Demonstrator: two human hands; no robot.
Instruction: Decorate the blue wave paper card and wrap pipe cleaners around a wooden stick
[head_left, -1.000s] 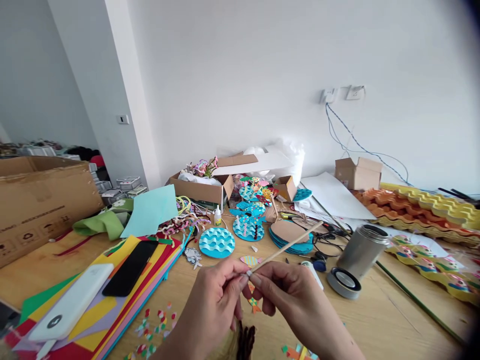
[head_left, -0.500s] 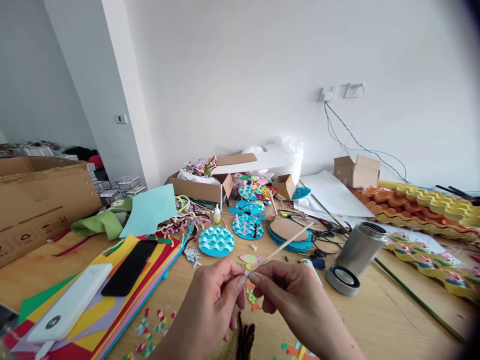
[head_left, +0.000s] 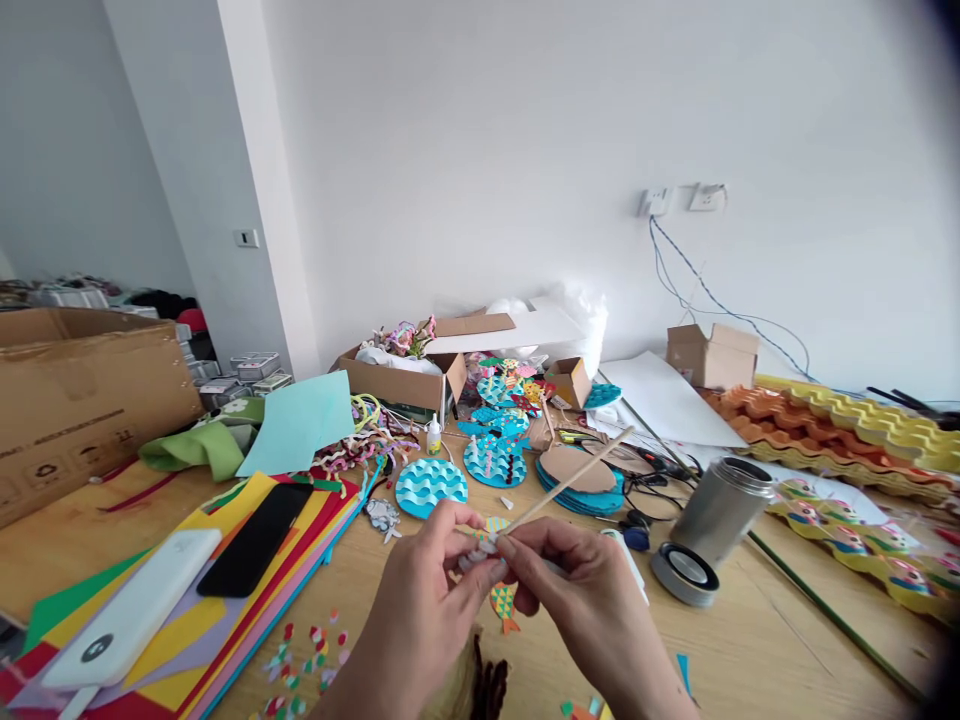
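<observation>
My left hand (head_left: 427, 590) and my right hand (head_left: 577, 590) meet above the wooden table, fingers pinched together. Between them is the near end of a thin wooden stick (head_left: 574, 478), which slants up and to the right. A small pale piece sits at the stick's near end, under my left thumb and fingertips; I cannot make out what it is. A small paper fish (head_left: 504, 604) lies on the table just below my hands. Blue wave-patterned paper discs (head_left: 431, 487) lie beyond them.
Stacked coloured foam sheets (head_left: 225, 590) with a white power bank (head_left: 127, 625) and a black phone (head_left: 255, 540) lie at left. A steel flask (head_left: 720, 510) and its lid (head_left: 684, 573) stand at right. Cardboard boxes (head_left: 82, 390), paper scraps (head_left: 307, 650) and orange and yellow wavy paper stacks (head_left: 847, 430) surround the work area.
My hands have shifted slightly lower and closer together. The left thumb has closed over the stick's near end. The stick points a little steeper.
</observation>
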